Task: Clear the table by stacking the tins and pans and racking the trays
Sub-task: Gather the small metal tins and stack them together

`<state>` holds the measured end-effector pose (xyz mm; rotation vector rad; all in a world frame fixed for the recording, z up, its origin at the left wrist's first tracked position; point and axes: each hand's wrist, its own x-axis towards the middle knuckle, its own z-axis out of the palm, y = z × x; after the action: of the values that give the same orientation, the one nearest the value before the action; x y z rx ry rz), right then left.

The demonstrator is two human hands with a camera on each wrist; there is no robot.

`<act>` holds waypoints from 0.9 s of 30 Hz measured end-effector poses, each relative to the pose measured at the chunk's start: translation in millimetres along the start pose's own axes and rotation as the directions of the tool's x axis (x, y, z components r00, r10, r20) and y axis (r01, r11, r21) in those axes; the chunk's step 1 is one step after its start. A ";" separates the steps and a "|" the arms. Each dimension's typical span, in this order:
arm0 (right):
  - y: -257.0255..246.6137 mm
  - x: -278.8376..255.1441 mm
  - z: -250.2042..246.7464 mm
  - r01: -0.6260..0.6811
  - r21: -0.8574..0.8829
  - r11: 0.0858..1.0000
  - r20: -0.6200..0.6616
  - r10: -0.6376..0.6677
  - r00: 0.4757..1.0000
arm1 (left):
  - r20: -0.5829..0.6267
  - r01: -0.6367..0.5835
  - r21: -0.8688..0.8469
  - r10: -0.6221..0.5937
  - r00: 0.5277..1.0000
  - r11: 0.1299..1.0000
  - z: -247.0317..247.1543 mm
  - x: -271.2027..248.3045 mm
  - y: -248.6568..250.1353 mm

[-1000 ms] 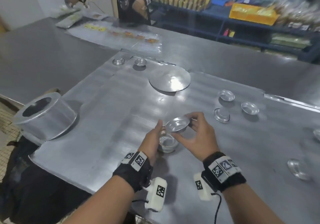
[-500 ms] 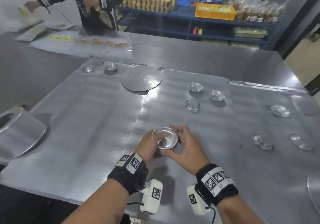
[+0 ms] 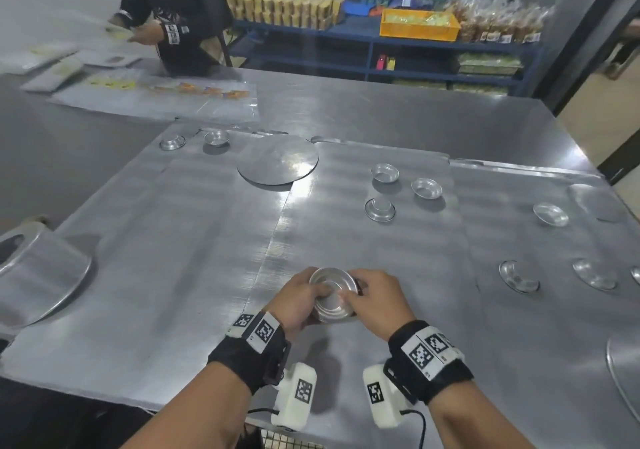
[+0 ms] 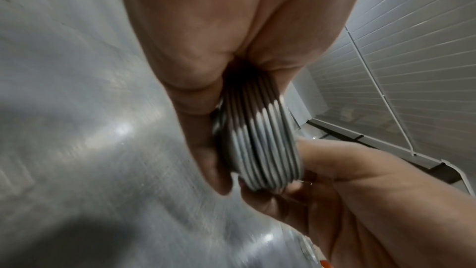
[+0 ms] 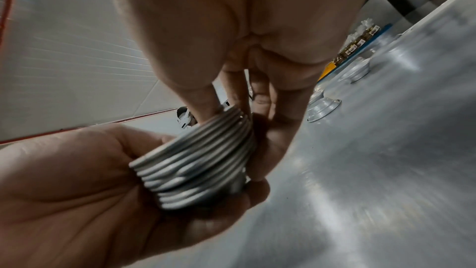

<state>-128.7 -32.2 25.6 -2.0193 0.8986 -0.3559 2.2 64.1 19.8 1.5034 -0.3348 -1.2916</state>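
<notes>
Head view: the tin I'd held above the stack (image 3: 333,294) was now seated on it. Left hand (image 3: 298,301) and right hand (image 3: 375,301) both curled round the stack; loose tins (image 3: 384,173) remained.

A bakery or food-production workroom: a broad steel desk (image 3: 207,275) strewn with small baking tins (image 3: 384,173), blue shelving (image 3: 370,38) at 12 o'clock stacked with bagged goods and a yellow crate (image 3: 419,24), and another worker (image 3: 180,15) at 11 o'clock handling trays.
</notes>
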 end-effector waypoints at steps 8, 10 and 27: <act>-0.9 -0.4 22.3 -0.083 -0.109 0.991 0.061 0.090 0.994 | -0.012 0.016 0.294 -0.013 1.000 0.956 -20.2 -6.6 5.9; -3.1 -1.2 29.2 -0.093 -0.124 0.988 0.084 0.104 0.991 | -0.032 0.022 0.378 -0.010 0.999 0.926 -29.3 -6.5 6.3; -8.1 4.2 66.7 -0.093 -0.317 0.944 0.179 0.156 0.971 | -0.051 0.062 0.741 -0.037 0.998 0.669 -59.7 -1.7 2.8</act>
<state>-85.6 8.0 -6.8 -2.2175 0.9950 0.0660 52.6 95.6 13.3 2.2299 -0.8934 -1.2247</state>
